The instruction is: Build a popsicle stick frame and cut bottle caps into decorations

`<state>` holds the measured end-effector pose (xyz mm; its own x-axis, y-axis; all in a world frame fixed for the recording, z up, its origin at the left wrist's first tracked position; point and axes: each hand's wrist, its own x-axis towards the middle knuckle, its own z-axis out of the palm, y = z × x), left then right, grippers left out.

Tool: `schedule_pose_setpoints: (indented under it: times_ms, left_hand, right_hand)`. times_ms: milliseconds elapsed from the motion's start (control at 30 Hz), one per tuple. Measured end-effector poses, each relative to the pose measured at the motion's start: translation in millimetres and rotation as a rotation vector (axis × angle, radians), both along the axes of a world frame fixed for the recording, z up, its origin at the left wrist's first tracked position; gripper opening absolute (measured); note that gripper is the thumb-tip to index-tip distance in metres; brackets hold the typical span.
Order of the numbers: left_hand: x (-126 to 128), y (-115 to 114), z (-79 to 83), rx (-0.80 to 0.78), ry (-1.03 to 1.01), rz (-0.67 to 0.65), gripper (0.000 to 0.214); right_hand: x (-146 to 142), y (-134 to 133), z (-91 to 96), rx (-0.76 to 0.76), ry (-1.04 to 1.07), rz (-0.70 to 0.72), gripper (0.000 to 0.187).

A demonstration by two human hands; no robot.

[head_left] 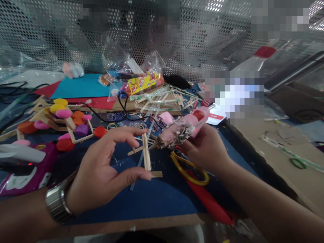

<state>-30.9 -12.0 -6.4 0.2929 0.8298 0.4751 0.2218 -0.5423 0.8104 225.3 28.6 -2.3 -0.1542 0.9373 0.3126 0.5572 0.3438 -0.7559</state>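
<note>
My left hand (108, 165) pinches a short bundle of wooden craft sticks (146, 152) upright between thumb and fingers. A metal watch is on that wrist. In my right hand (207, 145) is a pink hot glue gun (174, 133), its front ragged and crusted grey. The nozzle points left at the sticks, close to their side; whether it touches them I cannot tell. Below the left thumb, a short piece of stick (157, 174) shows. Under my right hand are a yellow loop handle (192, 172) and a long red object (210, 202).
At left, a craft-stick structure (45, 118) carries colourful round pieces beside a purple object (43, 172). Further back are blue card (81, 86), a yellow-labelled packet (143, 82), scattered sticks and a black cable (124, 104). Cardboard (273, 155) lies at right, before a perforated metal screen (60, 33).
</note>
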Motion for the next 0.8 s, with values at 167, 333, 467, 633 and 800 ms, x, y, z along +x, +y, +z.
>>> schedule_pose_setpoints:
  times_ms: [167,333,467,633,800]
  left_hand:
    - [0.1,-0.5,0.0,0.004,0.003,0.009,0.041]
    - [0.7,-0.6,0.3,0.002,0.007,0.004,0.041]
    - [0.3,-0.8,1.0,0.009,0.008,0.002,0.041]
    - [0.6,-1.1,1.0,0.008,0.012,0.007,0.04]
    - [0.7,-0.6,0.8,0.005,0.001,0.0,0.042]
  right_hand:
    - [0.0,0.4,0.6,0.015,-0.029,-0.012,0.011]
    - [0.4,0.6,-1.3,0.001,-0.013,-0.016,0.014]
    - [1.6,1.0,-2.8,-0.021,-0.011,-0.015,0.014]
    - [2.6,1.5,-1.5,-0.012,-0.044,-0.014,0.013]
    - [2.0,1.9,0.6,0.011,-0.051,-0.01,0.017]
